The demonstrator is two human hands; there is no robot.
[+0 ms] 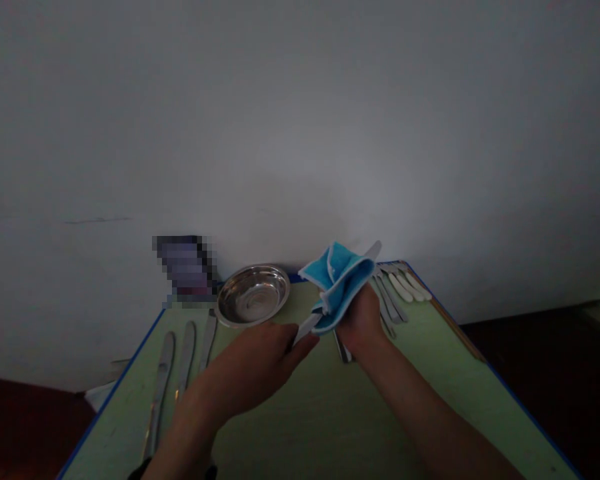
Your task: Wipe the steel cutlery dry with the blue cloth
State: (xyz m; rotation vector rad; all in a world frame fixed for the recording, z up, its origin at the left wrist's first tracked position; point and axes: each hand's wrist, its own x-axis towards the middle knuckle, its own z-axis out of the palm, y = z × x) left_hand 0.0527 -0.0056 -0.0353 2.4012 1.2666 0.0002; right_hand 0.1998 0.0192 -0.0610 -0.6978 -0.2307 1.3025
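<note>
My left hand (257,357) is closed around the handle end of a table knife (375,251), low over the middle of the table. A blue cloth (336,280) with pale edging is folded about the knife's middle, and the rounded tip sticks out beyond it at the upper right. My right hand (364,319) grips the cloth from below and behind, its fingers mostly hidden by the folds. Beneath the right hand lies a metal utensil (344,350), partly covered, so its kind does not show.
Several table knives (163,380) lie at the left of the green table (320,420). A steel bowl (280,293) stands at the back, beside a blurred upright device (187,267). Forks and other cutlery (393,303) lie back right. A wall (300,133) closes off the far side.
</note>
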